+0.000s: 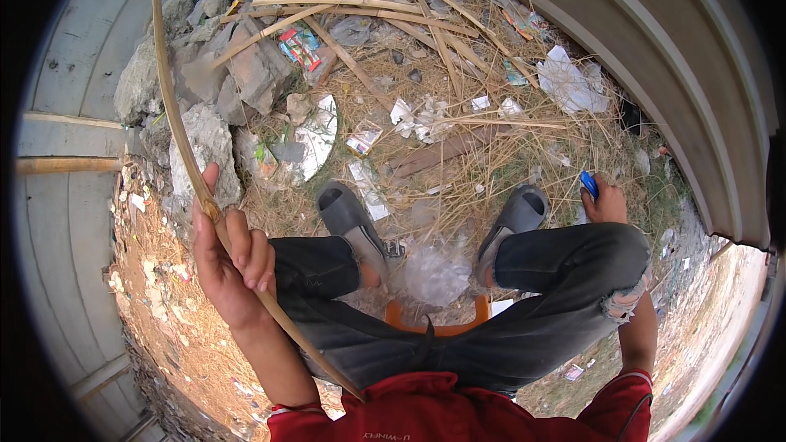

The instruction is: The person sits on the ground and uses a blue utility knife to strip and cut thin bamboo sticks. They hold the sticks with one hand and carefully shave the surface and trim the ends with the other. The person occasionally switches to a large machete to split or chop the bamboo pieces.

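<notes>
Left hand (223,274): wrapped around a long bamboo strip (183,147), fingers curled over it, grip at a knot, thumb on the far side.
Bamboo strip: slants from the upper left, through the left hand, down to the lap; lower end by the red shirt (442,411) (slight bow, though the lens bends edges too).
Right hand (607,205): out past the right knee, closed around a blue-handled tool (589,185) (exact kind hard to tell, mostly covered by the hand).
Blue-handled tool: in the right hand, well apart from the bamboo strip.
Legs: bent, spread, in dark jeans (524,323), torn at the right knee.
Shoes: grey clogs (344,211), one on each foot, flat on the ground.
Seat: orange stool (450,330), partly showing between the thighs.
Between feet: crumpled clear plastic (438,274).
Ground ahead: pile of loose bamboo strips (336,2), crossing each other; brown plank (446,151); white plastic sheet (573,83) near the right side; dry grass and litter around.
Rubble: broken concrete chunks (205,147), left of the white curved shard (318,139).
Sides: pale panel wall (61,254) left, corrugated metal sheet (655,41) right.
</notes>
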The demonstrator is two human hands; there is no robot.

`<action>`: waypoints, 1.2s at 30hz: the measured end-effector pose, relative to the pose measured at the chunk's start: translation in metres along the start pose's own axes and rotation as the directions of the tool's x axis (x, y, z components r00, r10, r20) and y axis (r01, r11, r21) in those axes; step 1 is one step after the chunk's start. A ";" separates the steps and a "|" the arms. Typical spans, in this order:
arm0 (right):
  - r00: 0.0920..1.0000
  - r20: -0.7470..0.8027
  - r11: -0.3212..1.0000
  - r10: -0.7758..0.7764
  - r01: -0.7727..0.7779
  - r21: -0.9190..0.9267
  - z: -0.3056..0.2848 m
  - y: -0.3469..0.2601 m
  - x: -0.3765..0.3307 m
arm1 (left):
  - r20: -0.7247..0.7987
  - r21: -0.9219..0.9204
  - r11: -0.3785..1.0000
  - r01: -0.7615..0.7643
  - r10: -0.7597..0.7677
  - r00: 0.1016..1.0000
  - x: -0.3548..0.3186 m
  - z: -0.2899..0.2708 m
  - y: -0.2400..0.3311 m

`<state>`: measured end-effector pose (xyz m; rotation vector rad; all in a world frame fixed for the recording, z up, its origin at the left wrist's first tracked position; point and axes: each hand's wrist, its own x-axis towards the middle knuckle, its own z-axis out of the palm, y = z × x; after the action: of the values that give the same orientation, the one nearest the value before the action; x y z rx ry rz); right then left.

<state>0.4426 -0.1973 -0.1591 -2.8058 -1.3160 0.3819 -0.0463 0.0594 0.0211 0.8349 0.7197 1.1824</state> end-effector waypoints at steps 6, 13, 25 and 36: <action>1.000 0.009 0.998 0.008 -0.007 -0.059 0.031 -0.003 -0.022 | -0.006 -0.011 1.000 0.001 -0.001 1.000 -0.001 -0.003 0.004; 0.946 -0.323 0.984 0.009 -0.065 -0.164 -0.051 0.004 -0.007 | -0.052 -0.069 0.997 -0.015 0.012 0.999 -0.004 -0.010 0.009; 0.977 -0.160 0.873 -0.138 0.196 0.446 -0.184 -0.180 -0.030 | -0.115 -0.096 0.995 -0.017 0.006 0.993 -0.003 -0.007 0.007; 0.906 0.291 0.951 -0.308 0.300 0.072 -0.148 -0.175 -0.016 | -0.149 -0.067 0.998 0.010 -0.019 0.989 0.007 -0.005 -0.001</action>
<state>0.3342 -0.0840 0.0092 -2.5293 -1.7581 0.8264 -0.0486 0.0672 0.0173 0.6899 0.8038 1.2586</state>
